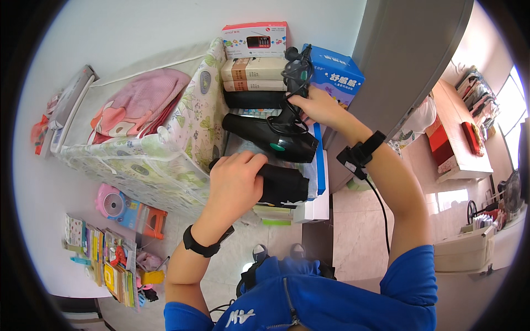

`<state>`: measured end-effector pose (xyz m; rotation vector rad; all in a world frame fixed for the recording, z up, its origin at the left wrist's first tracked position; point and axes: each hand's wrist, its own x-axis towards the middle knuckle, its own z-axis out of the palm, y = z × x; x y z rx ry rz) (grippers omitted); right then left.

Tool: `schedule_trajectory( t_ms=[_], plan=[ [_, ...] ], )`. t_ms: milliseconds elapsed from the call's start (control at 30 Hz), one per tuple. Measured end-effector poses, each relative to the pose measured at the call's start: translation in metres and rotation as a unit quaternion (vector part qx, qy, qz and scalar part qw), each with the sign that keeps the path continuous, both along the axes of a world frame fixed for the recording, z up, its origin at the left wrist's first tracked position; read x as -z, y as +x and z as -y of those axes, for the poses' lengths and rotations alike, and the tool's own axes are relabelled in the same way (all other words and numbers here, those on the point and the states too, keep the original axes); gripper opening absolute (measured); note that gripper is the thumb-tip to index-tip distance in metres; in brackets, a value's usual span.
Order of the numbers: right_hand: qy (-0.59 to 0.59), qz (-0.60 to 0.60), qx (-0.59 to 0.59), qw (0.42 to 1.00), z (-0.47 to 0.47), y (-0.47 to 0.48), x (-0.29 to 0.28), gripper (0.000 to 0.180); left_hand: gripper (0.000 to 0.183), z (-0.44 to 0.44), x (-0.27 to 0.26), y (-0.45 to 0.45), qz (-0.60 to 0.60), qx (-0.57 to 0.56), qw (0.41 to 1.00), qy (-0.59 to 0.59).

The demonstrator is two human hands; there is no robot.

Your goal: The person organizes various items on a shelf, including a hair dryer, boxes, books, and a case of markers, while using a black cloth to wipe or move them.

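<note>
A black hair dryer (pixel 271 138) lies across the stack of things before me, its coiled black cord (pixel 297 70) wound about the handle. My right hand (pixel 316 105) is at the handle, thumb on it and the other fingers mostly hidden beneath. Nearer to me, my left hand (pixel 236 178) grips a black folded item (pixel 283 184), perhaps a cloth pouch. Beyond the dryer sit a black case (pixel 252 99) and two thick books (pixel 252 69), with a boxed radio (pixel 254 39) upright behind them and a blue box (pixel 337 74) at their right.
A floral fabric-covered bin (pixel 203 103) with a pink cloth (pixel 140 103) stands at the left. A grey door (pixel 397 53) rises at the right, with a red-and-white table (pixel 463 140) past it. Books (pixel 103 252) and a pink fan (pixel 112 203) are low at the left.
</note>
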<state>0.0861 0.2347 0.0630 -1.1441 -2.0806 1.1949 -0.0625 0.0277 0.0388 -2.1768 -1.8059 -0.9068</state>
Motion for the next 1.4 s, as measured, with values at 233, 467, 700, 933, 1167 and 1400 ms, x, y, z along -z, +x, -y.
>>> schedule_trajectory(
  t_ms=[233,467,700,933,1167,1400],
  plan=[
    [0.122,0.065,0.023,0.990,0.001,0.004,0.009,0.067,0.024,-0.008,0.003,0.013,0.013,0.040,0.999,-0.001],
    [0.190,0.095,0.041,0.976,0.008,0.004,0.006,0.069,0.027,-0.008,0.001,0.026,0.017,0.058,0.998,0.019],
    [0.249,0.049,0.045,0.966,-0.002,0.026,0.022,0.056,0.030,-0.006,-0.001,0.045,0.026,0.062,0.998,0.002],
    [0.250,-0.098,-0.131,0.954,0.063,0.125,0.014,0.040,0.024,-0.005,-0.015,0.089,0.007,0.128,0.985,-0.119],
    [0.144,0.129,-0.209,0.958,0.137,0.203,0.059,0.056,0.021,-0.025,0.032,0.169,-0.043,0.187,0.929,-0.316],
    [-0.037,0.134,-0.110,0.984,0.148,0.242,0.166,0.045,0.025,-0.050,0.117,0.204,0.049,0.218,0.896,-0.382]
  ],
)
